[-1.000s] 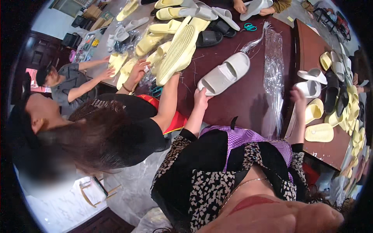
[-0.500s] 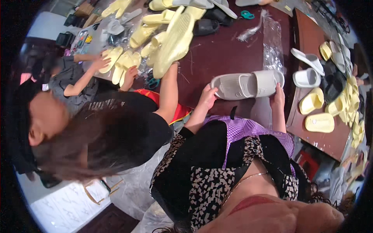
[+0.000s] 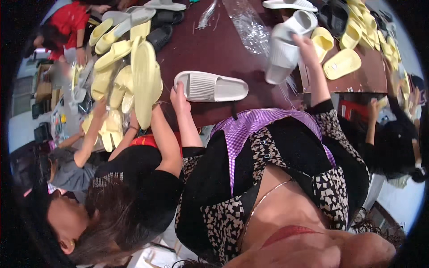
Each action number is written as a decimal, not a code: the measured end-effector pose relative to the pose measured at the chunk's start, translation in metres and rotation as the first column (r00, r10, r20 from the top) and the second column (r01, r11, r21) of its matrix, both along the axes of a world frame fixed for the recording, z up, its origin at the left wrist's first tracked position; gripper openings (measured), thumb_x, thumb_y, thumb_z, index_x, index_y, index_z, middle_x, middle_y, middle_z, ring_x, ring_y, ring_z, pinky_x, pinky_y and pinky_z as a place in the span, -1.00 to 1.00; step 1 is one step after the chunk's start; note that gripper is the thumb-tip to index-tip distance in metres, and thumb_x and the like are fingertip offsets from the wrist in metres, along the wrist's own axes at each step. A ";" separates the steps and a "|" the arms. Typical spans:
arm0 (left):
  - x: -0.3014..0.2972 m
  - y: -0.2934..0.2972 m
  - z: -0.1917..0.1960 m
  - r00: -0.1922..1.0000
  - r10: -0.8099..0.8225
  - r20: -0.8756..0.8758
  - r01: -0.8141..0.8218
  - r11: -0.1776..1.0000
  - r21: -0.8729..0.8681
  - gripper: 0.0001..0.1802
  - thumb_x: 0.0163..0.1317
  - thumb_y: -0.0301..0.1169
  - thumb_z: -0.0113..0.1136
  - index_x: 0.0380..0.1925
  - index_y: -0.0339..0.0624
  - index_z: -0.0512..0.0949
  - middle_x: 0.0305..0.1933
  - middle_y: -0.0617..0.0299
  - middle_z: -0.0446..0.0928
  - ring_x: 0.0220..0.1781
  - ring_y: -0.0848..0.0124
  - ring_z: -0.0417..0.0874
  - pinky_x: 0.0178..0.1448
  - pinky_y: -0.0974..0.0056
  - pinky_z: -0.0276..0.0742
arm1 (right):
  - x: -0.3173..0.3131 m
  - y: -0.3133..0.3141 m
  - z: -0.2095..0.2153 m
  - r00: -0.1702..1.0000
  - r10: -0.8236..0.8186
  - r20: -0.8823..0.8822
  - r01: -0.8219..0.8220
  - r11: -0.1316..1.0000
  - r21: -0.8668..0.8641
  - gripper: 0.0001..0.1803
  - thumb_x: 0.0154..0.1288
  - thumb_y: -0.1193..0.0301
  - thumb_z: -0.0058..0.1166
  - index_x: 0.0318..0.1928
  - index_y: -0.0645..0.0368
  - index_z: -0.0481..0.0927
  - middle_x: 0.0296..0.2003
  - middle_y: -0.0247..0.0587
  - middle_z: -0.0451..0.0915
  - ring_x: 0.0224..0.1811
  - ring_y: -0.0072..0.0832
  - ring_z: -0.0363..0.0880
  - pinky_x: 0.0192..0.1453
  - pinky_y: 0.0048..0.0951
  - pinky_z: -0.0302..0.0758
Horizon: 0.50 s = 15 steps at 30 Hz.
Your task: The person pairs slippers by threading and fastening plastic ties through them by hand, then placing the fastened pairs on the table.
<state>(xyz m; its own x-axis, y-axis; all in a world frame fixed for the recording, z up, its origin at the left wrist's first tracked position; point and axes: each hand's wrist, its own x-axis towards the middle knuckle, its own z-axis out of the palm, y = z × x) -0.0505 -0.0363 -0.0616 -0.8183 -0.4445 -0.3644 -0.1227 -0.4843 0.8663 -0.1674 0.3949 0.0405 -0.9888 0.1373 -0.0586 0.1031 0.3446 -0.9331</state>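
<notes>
My left hand (image 3: 180, 99) is closed on the strap end of a light grey slipper (image 3: 231, 89), its thumb at the left end. The slipper lies level above the near side of the dark red table (image 3: 205, 49), its sole end pointing right. Out to the right, my right hand (image 3: 307, 50) is closed on a second grey slipper (image 3: 279, 67), which is tilted and a little blurred. A further grey slipper form (image 3: 304, 20) touches or overlaps its far end; I cannot tell exactly where one stops.
Yellow slippers (image 3: 353, 35) and black ones crowd the right-hand board (image 3: 375, 80). Clear plastic film (image 3: 248, 29) lies at mid-table. At my left a co-worker in black (image 3: 134, 165) holds up a yellow slipper (image 3: 145, 85), beside a pile of slippers. Other people work farther off.
My right hand has left the slipper both hands held and moved right to another grey one. My left hand keeps the first slipper. The view has turned toward the right.
</notes>
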 end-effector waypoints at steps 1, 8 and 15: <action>-0.019 0.004 -0.001 0.997 -0.057 0.050 0.061 0.996 -0.067 -0.63 0.23 -0.28 0.13 -0.10 -0.37 0.45 -0.17 0.18 0.52 -0.17 0.43 0.53 -0.10 0.33 0.43 | -0.007 0.001 -0.024 1.000 0.024 -0.011 -0.024 0.999 -0.035 -0.47 0.17 0.04 0.12 -0.20 0.36 0.60 -0.35 -0.22 0.61 -0.33 -0.55 0.53 -0.21 -0.50 0.46; -0.076 0.037 -0.019 0.945 -0.320 0.062 0.321 0.882 -0.344 -0.48 0.18 -0.19 0.17 -0.05 -0.44 0.41 -0.10 0.03 0.51 -0.05 0.32 0.50 0.06 0.28 0.37 | -0.011 -0.111 -0.047 0.974 0.120 -0.191 -0.121 0.993 0.011 -0.64 0.20 0.24 0.09 -0.11 0.25 0.59 -0.25 -0.13 0.64 -0.23 -0.49 0.57 -0.13 -0.44 0.48; -0.037 0.054 -0.045 0.974 -0.180 0.139 0.214 0.526 -0.823 -0.52 0.24 -0.28 0.02 0.06 -0.43 0.36 0.12 -0.14 0.35 0.18 0.10 0.37 0.25 0.17 0.25 | 0.011 -0.032 -0.091 0.994 -0.107 -0.018 0.108 0.991 0.080 -0.70 0.18 0.33 0.09 -0.19 0.31 0.60 -0.44 -0.27 0.60 -0.44 -0.58 0.54 -0.31 -0.54 0.48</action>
